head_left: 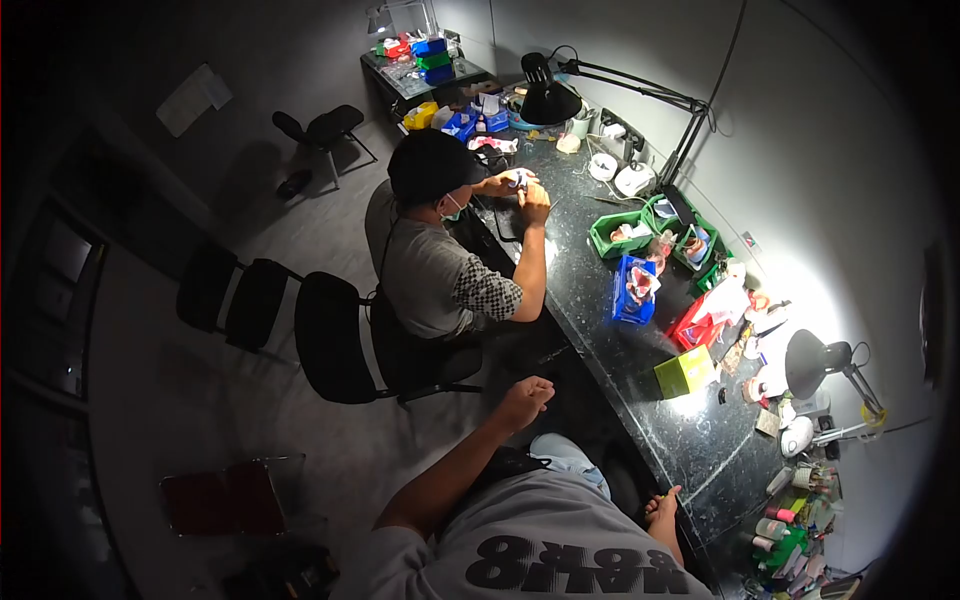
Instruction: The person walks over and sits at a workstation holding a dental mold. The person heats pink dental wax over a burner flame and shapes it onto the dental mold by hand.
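Note:
My left hand [527, 402] is in the air above my lap, left of the dark table [640, 395]. Its fingers are curled closed, and whatever they hold, if anything, is hidden. At the table's front edge is my right hand [662, 505], its fingers bent together and the thumb by the edge. A tiny yellowish spot shows at its fingers, too small to name. A yellow-green box [684, 372] stands on the table beyond my right hand, near a red bin [700, 322] and a blue bin [634, 290] with dental-looking models.
A seated co-worker [430, 250] in a black cap handles a small object at the table. Green bins [618, 233] stand further back. Black lamps [815, 362] light the table. Bottles [770, 528] crowd the right corner; black chairs [335, 330] stand left.

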The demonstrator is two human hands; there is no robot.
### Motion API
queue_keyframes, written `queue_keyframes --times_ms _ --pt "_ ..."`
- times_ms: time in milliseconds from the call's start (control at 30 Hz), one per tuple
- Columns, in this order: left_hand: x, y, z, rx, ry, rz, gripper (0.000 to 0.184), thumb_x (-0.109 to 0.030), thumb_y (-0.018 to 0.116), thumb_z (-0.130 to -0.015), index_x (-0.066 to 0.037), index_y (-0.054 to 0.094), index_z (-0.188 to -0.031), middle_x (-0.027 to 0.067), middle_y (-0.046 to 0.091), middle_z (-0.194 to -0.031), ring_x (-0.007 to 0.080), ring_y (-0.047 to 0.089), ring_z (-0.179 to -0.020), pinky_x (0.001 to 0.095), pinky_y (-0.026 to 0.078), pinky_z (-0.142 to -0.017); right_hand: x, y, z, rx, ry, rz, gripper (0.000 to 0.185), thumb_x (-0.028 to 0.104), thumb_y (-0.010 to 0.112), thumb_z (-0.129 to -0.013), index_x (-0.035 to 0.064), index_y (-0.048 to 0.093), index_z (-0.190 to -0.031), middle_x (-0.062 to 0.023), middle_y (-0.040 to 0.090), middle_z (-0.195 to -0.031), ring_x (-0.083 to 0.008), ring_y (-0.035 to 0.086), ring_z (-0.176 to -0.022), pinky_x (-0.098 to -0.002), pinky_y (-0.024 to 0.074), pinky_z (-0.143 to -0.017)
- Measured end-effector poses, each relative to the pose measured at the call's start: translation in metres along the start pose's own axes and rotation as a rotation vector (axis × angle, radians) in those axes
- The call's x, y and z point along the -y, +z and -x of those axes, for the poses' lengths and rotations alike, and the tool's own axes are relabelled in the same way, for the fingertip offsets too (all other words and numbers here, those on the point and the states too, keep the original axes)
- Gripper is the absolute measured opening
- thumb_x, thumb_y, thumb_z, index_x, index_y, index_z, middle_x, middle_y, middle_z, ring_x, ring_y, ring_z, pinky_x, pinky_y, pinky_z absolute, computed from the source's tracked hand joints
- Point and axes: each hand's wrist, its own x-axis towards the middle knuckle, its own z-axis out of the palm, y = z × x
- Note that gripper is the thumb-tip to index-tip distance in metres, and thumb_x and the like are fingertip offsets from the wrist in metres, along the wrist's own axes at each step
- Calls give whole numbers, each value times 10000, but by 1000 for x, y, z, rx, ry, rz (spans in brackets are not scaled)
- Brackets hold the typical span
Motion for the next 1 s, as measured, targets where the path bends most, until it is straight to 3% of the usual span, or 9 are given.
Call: queue_keyframes --times_ms 67,433,500,567,700,767,867,1000 --pt "2 4 12 77 80 -11 360 -263 561 -939 -10 580 -1194 44 639 -979 90 600 -800 254 462 -674 1 3 -3 -13 -4 -28 712 816 413 -799 125 353 -636 1 324 -534 -153 296 -420 -291 252 -408" --pt "32 37 60 305 -20 -51 346 -261 569 -946 0 590 -1172 58 649 -976 108 614 -834 244 464 -648 5 11 0 -28 -13 -71 673 793 403 -825 145 363 -646 24 312 -514 -127 259 -406 -274 208 -404" --pt "31 37 59 268 1 -60 334 -264 581 -939 -3 599 -1146 61 651 -970 105 618 -823 239 461 -613 8 11 0 3 28 -54 677 801 407 -816 152 353 -632 27 317 -516 -122 257 -405 -272 206 -404" --pt "28 38 60 212 8 -5 276 -260 612 -933 -15 627 -1058 57 630 -885 133 596 -779 298 505 -710 8 11 4 16 40 -51 678 801 404 -816 152 352 -629 29 317 -515 -121 254 -405 -271 204 -404" --pt "45 40 54 231 -33 -34 274 -260 621 -925 -17 632 -1051 66 640 -887 132 598 -779 293 499 -718 11 10 3 52 75 -41 685 808 391 -814 154 341 -616 30 308 -508 -122 247 -403 -272 201 -404" --pt "55 38 51 237 10 -292 306 -287 605 -929 -28 624 -1092 64 651 -938 118 607 -772 260 475 -641 8 11 8 14 41 -19 691 816 381 -809 157 331 -606 31 299 -501 -124 246 -400 -272 198 -404" --pt "47 43 55 234 -25 -300 288 -286 643 -914 -28 640 -1043 67 656 -860 127 599 -767 290 485 -692 8 15 11 -18 23 -11 695 816 382 -809 154 335 -603 27 306 -498 -124 252 -398 -275 201 -401" --pt "50 43 54 248 -75 -292 287 -288 639 -918 -29 642 -1042 63 654 -849 127 598 -747 294 485 -667 7 15 13 -19 5 -14 699 812 383 -813 146 342 -603 23 310 -497 -123 255 -398 -276 206 -402"
